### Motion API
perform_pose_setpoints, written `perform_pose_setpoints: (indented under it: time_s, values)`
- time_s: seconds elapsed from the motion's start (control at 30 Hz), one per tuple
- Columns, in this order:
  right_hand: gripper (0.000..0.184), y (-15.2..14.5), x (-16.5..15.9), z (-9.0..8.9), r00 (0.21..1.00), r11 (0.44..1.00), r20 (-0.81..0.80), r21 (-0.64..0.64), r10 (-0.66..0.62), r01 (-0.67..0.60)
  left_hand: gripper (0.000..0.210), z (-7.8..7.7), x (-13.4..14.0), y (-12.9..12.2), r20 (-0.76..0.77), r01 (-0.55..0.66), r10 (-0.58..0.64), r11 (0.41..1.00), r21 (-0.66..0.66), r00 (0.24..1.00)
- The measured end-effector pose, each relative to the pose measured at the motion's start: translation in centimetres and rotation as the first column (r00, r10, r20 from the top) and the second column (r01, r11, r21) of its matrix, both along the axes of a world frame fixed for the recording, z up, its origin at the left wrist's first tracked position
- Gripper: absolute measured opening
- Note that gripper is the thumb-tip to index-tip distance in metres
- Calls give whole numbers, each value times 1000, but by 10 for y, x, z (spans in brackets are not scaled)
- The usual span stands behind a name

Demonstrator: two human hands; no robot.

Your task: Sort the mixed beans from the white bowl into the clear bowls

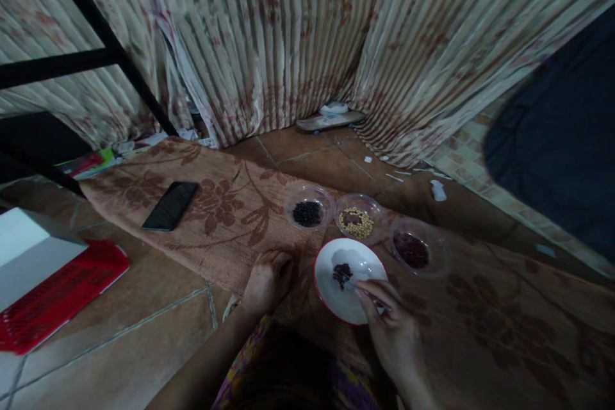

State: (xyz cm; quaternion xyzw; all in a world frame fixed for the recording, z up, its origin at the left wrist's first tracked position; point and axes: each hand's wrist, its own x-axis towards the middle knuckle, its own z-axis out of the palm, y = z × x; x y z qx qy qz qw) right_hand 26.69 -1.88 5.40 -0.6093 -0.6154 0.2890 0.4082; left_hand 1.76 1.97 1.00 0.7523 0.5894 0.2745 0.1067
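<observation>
My right hand (391,323) is closed on a thin utensil (353,283); its kind is hard to make out in the dim light. The utensil reaches into a white bowl with a red rim (365,261), beside a small heap of dark red beans (342,274). My left hand (270,278) rests on the cloth left of the bowl, its fingers curled in with nothing visible in them. Behind the bowl stand three clear plastic bowls: one with black beans (306,213), one with yellow beans (356,223) and one with dark red beans (412,250).
A brown flowered cloth (250,211) covers the long, low surface. A black phone (171,206) lies at its left. On the tiled floor are a red item with a white box (38,250) and a skateboard (331,120). Striped curtains (288,45) hang behind.
</observation>
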Motion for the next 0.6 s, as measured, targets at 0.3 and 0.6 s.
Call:
perform_pose_setpoints:
  time_s: [0.3, 0.6]
  values:
    - [30, -10, 16, 5, 987, 986, 35, -40, -159, 160, 13, -1, -1, 0, 16, -5, 5, 1000, -7, 1000]
    - [31, -20, 17, 3, 985, 979, 41, -106, -169, 173, 13, -4, -2, 0, 20, -11, 10, 1000, 4, 1000]
